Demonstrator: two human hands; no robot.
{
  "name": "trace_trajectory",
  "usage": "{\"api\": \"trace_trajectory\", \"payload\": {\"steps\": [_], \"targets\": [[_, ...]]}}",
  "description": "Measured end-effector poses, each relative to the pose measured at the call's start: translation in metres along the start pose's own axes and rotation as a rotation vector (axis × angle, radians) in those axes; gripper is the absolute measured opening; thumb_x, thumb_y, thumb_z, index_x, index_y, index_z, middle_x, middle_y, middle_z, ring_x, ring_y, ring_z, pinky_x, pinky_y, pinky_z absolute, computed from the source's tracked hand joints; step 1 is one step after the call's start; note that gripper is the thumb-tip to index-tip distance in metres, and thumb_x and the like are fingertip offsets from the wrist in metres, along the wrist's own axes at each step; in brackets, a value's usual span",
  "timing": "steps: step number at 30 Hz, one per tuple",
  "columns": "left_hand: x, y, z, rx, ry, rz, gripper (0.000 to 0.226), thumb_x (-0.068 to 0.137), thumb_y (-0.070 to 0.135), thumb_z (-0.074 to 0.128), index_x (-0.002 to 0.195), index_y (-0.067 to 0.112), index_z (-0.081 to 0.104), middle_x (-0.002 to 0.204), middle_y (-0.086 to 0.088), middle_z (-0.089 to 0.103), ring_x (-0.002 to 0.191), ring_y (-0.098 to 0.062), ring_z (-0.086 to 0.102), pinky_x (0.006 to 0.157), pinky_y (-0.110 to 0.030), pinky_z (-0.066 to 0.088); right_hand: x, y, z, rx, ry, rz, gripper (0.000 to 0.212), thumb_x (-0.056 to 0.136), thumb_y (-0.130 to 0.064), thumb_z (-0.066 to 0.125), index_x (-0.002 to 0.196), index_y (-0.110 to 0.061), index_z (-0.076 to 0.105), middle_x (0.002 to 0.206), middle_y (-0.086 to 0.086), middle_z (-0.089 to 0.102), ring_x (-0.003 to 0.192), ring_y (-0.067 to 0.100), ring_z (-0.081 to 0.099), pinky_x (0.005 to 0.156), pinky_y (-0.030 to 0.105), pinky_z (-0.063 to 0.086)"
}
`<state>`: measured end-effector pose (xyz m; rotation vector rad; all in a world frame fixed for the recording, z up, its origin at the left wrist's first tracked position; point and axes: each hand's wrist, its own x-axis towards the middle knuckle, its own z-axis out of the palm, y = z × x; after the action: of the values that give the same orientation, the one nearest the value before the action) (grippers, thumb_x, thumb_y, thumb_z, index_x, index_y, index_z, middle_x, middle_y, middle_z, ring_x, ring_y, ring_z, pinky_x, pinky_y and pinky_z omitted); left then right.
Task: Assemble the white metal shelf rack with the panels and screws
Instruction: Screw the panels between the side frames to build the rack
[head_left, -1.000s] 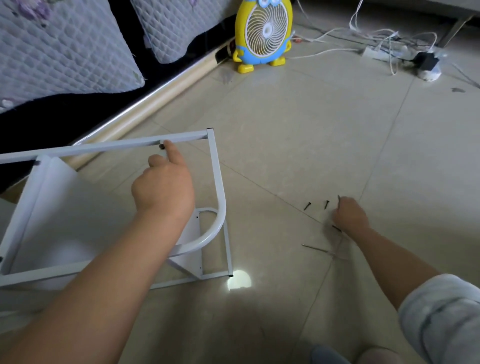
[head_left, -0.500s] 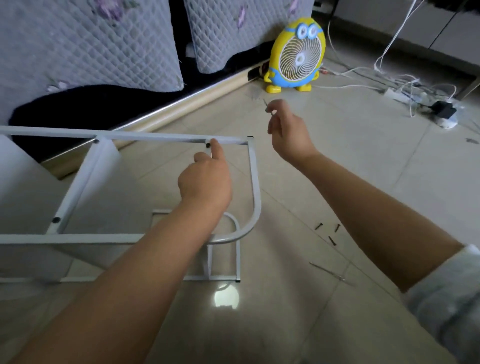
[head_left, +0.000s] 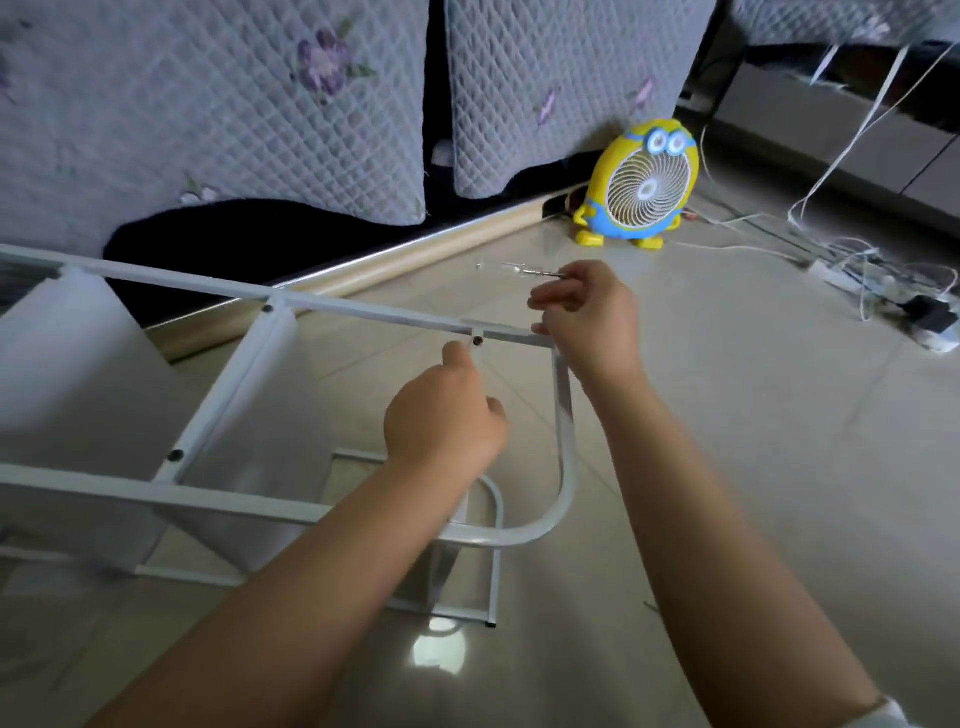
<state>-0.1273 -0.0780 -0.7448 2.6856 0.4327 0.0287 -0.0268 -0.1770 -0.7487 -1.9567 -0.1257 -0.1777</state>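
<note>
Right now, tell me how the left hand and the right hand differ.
The left hand holds no tool and has a fingertip at the black screw on the white rack frame; the right hand pinches a thin screwdriver. The left hand is over the frame's opening, the right hand at its corner. Both are bare.

The left hand (head_left: 441, 426) and right hand (head_left: 587, 327) are bare, as are both forearms (head_left: 291, 597) down to the near edge. At the near right corner, a pale whitish sleeve (head_left: 901, 714) shows only its edge on the right arm.
</note>
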Motion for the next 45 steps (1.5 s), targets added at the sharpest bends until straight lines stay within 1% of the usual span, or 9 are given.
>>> {"api": "trace_trajectory", "payload": {"steps": [4, 8, 10, 14, 17, 25, 29, 37, 45], "targets": [[0.001, -0.004, -0.001, -0.051, -0.018, -0.012, 0.023, 0.091, 0.022, 0.044, 0.110, 0.008, 0.044, 0.076, -0.001, 0.044, 0.070, -0.022, 0.042, 0.057, -0.028, 0.031, 0.006, -0.005, 0.000, -0.130, 0.042, 0.068, 0.017, 0.080, -0.022, 0.065, 0.076, -0.013, 0.051, 0.067, 0.005, 0.066, 0.073, 0.022, 0.067, 0.074, 0.037, 0.054], [0.002, -0.013, 0.000, -0.144, -0.028, -0.008, 0.025, 0.088, 0.026, 0.049, 0.069, 0.012, 0.038, 0.061, 0.002, 0.037, 0.062, -0.021, 0.040, 0.046, -0.027, 0.023, 0.004, -0.014, -0.002, -0.077, -0.038, -0.057, 0.042, 0.094, -0.037, 0.039, 0.078, -0.002, 0.056, 0.056, -0.004, 0.056, 0.056, 0.009, 0.053, 0.063, 0.026, 0.043], [0.000, -0.017, -0.002, -0.151, -0.041, 0.045, 0.039, 0.087, 0.027, 0.052, 0.059, 0.014, 0.028, 0.056, 0.001, 0.033, 0.055, -0.018, 0.035, 0.045, -0.026, 0.020, 0.000, -0.017, -0.003, 0.047, -0.096, -0.167, 0.031, 0.085, -0.032, 0.037, 0.076, -0.011, 0.057, 0.051, -0.013, 0.049, 0.052, 0.001, 0.045, 0.058, 0.022, 0.036], [-0.002, -0.024, -0.003, -0.167, -0.054, 0.122, 0.046, 0.087, 0.029, 0.056, 0.056, 0.013, 0.026, 0.055, 0.001, 0.032, 0.052, -0.016, 0.033, 0.047, -0.026, 0.022, -0.006, -0.012, 0.000, 0.181, -0.247, -0.111, 0.010, 0.071, -0.016, 0.046, 0.069, -0.026, 0.047, 0.040, -0.015, 0.043, 0.042, 0.004, 0.037, 0.048, 0.021, 0.029], [-0.001, -0.023, -0.002, -0.177, -0.008, 0.120, 0.046, 0.087, 0.030, 0.056, 0.055, 0.012, 0.027, 0.054, 0.000, 0.033, 0.052, -0.017, 0.034, 0.048, -0.027, 0.024, -0.007, -0.012, -0.002, 0.174, -0.268, -0.109, 0.025, 0.082, -0.004, 0.062, 0.067, -0.018, 0.048, 0.043, -0.010, 0.055, 0.037, 0.004, 0.042, 0.040, 0.018, 0.033], [0.005, -0.026, 0.001, -0.184, 0.035, 0.149, 0.046, 0.087, 0.032, 0.057, 0.053, 0.014, 0.032, 0.051, 0.002, 0.035, 0.048, -0.013, 0.034, 0.047, -0.025, 0.026, -0.010, -0.009, 0.003, 0.481, -0.278, -0.081, 0.017, 0.089, -0.005, 0.053, 0.075, -0.010, 0.062, 0.057, -0.003, 0.064, 0.049, 0.012, 0.057, 0.045, 0.022, 0.046], [0.004, -0.025, 0.001, -0.193, 0.047, 0.157, 0.047, 0.087, 0.031, 0.056, 0.052, 0.015, 0.030, 0.050, 0.002, 0.034, 0.047, -0.013, 0.033, 0.046, -0.025, 0.023, -0.013, -0.010, 0.008, 0.372, -0.139, -0.080, 0.034, 0.096, -0.021, 0.046, 0.065, -0.012, 0.054, 0.045, -0.006, 0.055, 0.038, 0.007, 0.048, 0.040, 0.018, 0.038], [0.004, -0.025, 0.002, -0.192, 0.062, 0.162, 0.048, 0.087, 0.030, 0.056, 0.051, 0.014, 0.029, 0.049, 0.001, 0.033, 0.048, -0.014, 0.032, 0.046, -0.025, 0.024, -0.016, -0.010, 0.012, 0.151, -0.166, -0.206, 0.036, 0.099, -0.023, 0.036, 0.065, -0.018, 0.046, 0.053, -0.001, 0.053, 0.040, 0.003, 0.048, 0.044, 0.013, 0.036], [0.005, -0.025, 0.002, -0.166, 0.063, 0.135, 0.045, 0.087, 0.033, 0.055, 0.053, 0.015, 0.032, 0.051, 0.003, 0.036, 0.053, -0.017, 0.037, 0.048, -0.022, 0.026, -0.014, -0.009, 0.013, -0.009, -0.169, -0.315, 0.033, 0.089, -0.036, 0.026, 0.062, -0.024, 0.040, 0.053, -0.006, 0.051, 0.044, 0.001, 0.048, 0.050, 0.020, 0.039]]}}
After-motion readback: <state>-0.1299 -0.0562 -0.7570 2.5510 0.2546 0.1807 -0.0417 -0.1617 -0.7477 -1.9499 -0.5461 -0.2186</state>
